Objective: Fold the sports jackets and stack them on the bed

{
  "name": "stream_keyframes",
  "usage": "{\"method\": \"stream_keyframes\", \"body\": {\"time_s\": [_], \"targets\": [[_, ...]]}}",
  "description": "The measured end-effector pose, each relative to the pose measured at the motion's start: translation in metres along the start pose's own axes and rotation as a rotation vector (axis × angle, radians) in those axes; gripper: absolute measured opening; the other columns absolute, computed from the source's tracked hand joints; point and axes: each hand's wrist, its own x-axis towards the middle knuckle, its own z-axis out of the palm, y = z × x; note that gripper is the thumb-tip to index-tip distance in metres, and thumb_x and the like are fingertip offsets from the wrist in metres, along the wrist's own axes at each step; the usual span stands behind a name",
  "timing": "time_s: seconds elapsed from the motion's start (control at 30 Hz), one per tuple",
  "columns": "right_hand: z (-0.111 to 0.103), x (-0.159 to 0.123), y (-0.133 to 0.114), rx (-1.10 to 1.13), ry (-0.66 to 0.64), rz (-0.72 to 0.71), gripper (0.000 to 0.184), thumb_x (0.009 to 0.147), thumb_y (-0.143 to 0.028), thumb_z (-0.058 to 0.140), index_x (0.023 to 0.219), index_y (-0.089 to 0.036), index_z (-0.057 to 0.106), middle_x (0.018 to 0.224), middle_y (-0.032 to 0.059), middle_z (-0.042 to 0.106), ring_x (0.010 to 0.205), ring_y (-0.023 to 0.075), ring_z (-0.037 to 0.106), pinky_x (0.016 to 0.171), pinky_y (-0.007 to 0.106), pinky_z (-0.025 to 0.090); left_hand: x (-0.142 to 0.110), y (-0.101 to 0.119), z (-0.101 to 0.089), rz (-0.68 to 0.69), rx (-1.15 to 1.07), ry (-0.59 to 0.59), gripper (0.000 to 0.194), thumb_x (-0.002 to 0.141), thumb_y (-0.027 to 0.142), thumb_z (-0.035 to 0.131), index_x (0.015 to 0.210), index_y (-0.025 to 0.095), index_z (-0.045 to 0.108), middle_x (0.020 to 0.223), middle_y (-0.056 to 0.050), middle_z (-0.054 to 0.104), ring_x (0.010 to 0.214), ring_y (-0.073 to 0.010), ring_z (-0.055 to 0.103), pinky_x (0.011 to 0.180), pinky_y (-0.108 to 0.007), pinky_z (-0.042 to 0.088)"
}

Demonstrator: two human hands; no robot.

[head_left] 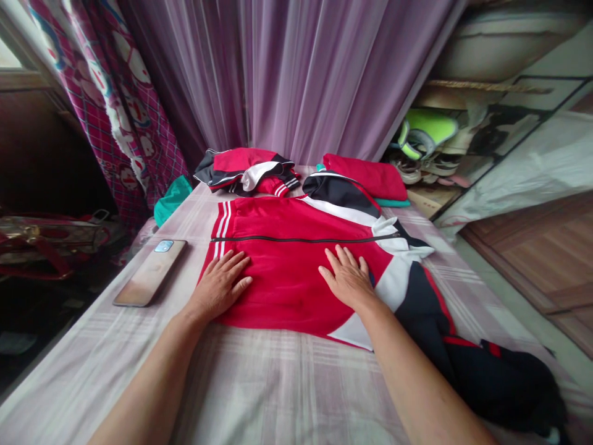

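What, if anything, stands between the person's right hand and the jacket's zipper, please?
Nothing visible does: the right hand lies flat on the red jacket, fingertips just short of the zipper, with only red fabric between.

jacket (296, 272): smooth red cloth, soft sheen | phone (151, 272): glossy back | curtain (287, 74): sheer purple cloth

There are two hands (221, 287) (349, 278), one spread jacket (287, 278), one phone (152, 277).

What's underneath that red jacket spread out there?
Checked cloth shows beside the jacket and likely runs beneath it. Whether anything else lies under there can't be seen: the jacket covers it, and the left hand and right hand rest on top.
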Motion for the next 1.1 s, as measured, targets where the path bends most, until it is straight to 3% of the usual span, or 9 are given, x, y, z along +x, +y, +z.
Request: {"method": "stream_keyframes", "body": {"time_s": [0.17, 0.37, 0.5, 0.73, 1.1], "targets": [[-0.003, 0.002, 0.004, 0.024, 0.032, 0.012, 0.058, 0.099, -0.048, 0.033, 0.151, -0.022, 0.038, 0.160, 0.0139, 0.031, 0.147, 0.0289, 0.028, 0.115, 0.058, 0.022, 0.001, -0.002, 0.002, 0.003, -0.002, 0.017, 0.061, 0.096, 0.060, 0.035, 0.142, 0.024, 0.052, 0.151, -0.007, 0.049, 0.146, -0.0291, 0.033, 0.117, -0.052, 0.031], [-0.008, 0.008, 0.048, 0.006, 0.007, 0.285, 0.060, 0.100, -0.047, 0.024, 0.153, -0.021, 0.035, 0.161, 0.0138, 0.029, 0.148, 0.0288, 0.025, 0.115, 0.060, 0.022, 0.001, -0.003, 0.001, 0.003, -0.007, 0.014, 0.059, 0.096, 0.059, 0.036, 0.142, 0.026, 0.053, 0.151, -0.007, 0.049, 0.145, -0.0291, 0.035, 0.117, -0.052, 0.031], [-0.003, 0.007, 0.061, -0.015, 0.014, 0.276, 0.061, 0.099, -0.048, 0.024, 0.153, -0.022, 0.034, 0.161, 0.0142, 0.029, 0.147, 0.0299, 0.025, 0.113, 0.060, 0.024, 0.001, -0.004, 0.003, 0.007, -0.010, 0.046, 0.056, 0.095, 0.058, 0.040, 0.140, 0.028, 0.054, 0.149, -0.007, 0.051, 0.144, -0.0289, 0.037, 0.116, -0.052, 0.033], [-0.004, 0.005, 0.056, -0.002, 0.056, 0.298, 0.059, 0.099, -0.048, 0.027, 0.150, -0.022, 0.040, 0.159, 0.0137, 0.033, 0.146, 0.0277, 0.029, 0.114, 0.057, 0.024, 0.002, -0.007, 0.005, 0.016, -0.014, 0.067, 0.060, 0.095, 0.062, 0.036, 0.139, 0.026, 0.056, 0.148, -0.008, 0.052, 0.143, -0.0299, 0.038, 0.116, -0.052, 0.033], [-0.005, -0.015, 0.090, -0.018, 0.035, 0.432, 0.061, 0.099, -0.047, 0.022, 0.150, -0.020, 0.040, 0.161, 0.0140, 0.029, 0.146, 0.0287, 0.027, 0.113, 0.058, 0.026, 0.004, -0.010, 0.007, 0.039, -0.005, 0.097, 0.057, 0.093, 0.061, 0.040, 0.137, 0.027, 0.058, 0.145, -0.008, 0.056, 0.141, -0.0305, 0.042, 0.113, -0.052, 0.037]]}}
